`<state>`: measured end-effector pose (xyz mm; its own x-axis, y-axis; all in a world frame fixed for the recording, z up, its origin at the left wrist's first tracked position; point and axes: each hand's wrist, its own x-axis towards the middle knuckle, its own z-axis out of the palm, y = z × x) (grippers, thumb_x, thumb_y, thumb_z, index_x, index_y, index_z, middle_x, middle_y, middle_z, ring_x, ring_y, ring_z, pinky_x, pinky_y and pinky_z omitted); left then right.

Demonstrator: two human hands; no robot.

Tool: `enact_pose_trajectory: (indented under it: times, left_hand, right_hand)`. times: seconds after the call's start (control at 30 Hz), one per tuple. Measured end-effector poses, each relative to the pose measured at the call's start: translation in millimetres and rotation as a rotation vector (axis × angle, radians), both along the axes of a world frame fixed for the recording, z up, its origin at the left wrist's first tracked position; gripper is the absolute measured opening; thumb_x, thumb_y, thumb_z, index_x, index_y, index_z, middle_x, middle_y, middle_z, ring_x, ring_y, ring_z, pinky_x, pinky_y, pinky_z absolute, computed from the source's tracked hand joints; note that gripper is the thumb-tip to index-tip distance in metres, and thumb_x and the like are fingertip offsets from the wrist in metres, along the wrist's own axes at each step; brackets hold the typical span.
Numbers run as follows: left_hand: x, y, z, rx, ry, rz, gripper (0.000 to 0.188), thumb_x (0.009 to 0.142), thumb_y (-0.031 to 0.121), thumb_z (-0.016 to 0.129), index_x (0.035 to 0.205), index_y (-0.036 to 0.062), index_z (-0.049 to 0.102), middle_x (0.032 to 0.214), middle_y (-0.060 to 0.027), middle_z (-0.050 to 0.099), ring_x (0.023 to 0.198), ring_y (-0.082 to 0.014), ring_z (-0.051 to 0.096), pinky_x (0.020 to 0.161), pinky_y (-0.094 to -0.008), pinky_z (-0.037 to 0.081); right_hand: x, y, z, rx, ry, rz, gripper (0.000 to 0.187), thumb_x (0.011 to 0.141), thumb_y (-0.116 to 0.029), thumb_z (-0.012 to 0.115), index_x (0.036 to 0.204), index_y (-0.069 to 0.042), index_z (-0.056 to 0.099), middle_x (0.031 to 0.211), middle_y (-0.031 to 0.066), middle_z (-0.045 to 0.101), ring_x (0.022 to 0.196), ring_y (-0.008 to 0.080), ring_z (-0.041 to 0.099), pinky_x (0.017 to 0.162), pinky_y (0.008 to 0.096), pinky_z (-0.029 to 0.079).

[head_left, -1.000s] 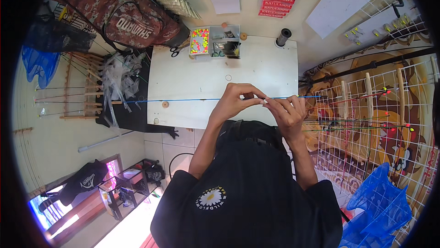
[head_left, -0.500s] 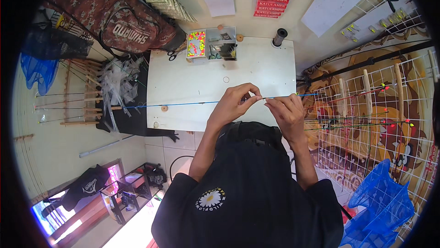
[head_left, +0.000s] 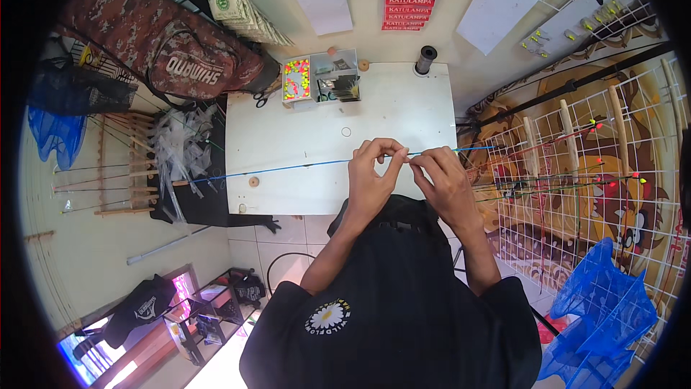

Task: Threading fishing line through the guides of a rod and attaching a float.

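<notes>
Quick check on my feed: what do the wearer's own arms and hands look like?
Both the left hand and right hand are ungloved, with bare forearms and no watch or bracelet visible. The short sleeves are plain black, part of a black top bearing a round, white-petalled flower emblem with a yellow centre.

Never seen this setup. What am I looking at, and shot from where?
No machine here: a person works bare-handed. The view comes from the left of two fisheye cameras on their head, looking down, so straight edges bend near the rim. The left hand and right hand are side by side, fingertips pinching a thin blue rod that runs above the white table. On the table sit a divided tray with small yellow and pink pieces, a dark spool, black-handled scissors and a tan disc.
</notes>
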<state>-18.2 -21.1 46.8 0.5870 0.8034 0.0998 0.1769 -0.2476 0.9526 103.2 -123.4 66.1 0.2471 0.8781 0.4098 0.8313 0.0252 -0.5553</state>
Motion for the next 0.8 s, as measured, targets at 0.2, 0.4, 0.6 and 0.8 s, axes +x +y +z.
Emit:
enact_pose_trajectory:
  times: [0.2,0.4,0.6,0.8]
  left_hand:
    - [0.8,-4.2,-6.2,0.163,-0.062,0.055,0.009,0.085,0.008,0.071,0.091,0.0046,0.065,0.080,-0.0009,0.068,0.076,-0.0129,0.050,0.074,-0.0281,0.039]
    - [-3.0,-0.8,-4.0,0.337,0.016,-0.029,0.010,0.082,0.008,0.073,0.090,0.0055,0.066,0.082,-0.0012,0.066,0.077,-0.0163,0.050,0.075,-0.0300,0.039]
    - [-5.5,8.0,3.9,0.147,0.046,-0.169,0.009,0.086,0.015,0.069,0.088,0.0066,0.066,0.082,0.0015,0.065,0.078,-0.0175,0.048,0.077,-0.0324,0.037]
    - [-8.8,13.4,1.6,0.087,0.046,-0.206,0.010,0.087,0.015,0.069,0.087,0.0055,0.066,0.080,0.0000,0.063,0.074,-0.0174,0.042,0.075,-0.0312,0.037]
  right_hand:
    - [0.3,0.2,1.2,0.004,0.008,-0.001,0.020,0.078,0.000,0.068,0.098,-0.001,0.062,0.090,0.0101,0.059,0.083,0.0271,0.058,0.074,0.0387,0.049]
    - [10.6,-1.4,8.7,-0.022,-0.150,0.055,0.026,0.075,-0.002,0.070,0.100,-0.003,0.063,0.091,0.0091,0.059,0.081,0.0254,0.056,0.074,0.0364,0.048]
    - [20.6,7.2,16.6,0.000,0.068,-0.006,0.015,0.075,-0.008,0.074,0.089,-0.006,0.070,0.082,0.0024,0.064,0.078,0.0228,0.051,0.072,0.0350,0.045]
    - [31.6,16.1,25.5,-0.172,0.240,0.055,0.014,0.074,-0.016,0.078,0.088,-0.012,0.076,0.080,0.0029,0.067,0.075,0.0229,0.049,0.075,0.0346,0.043]
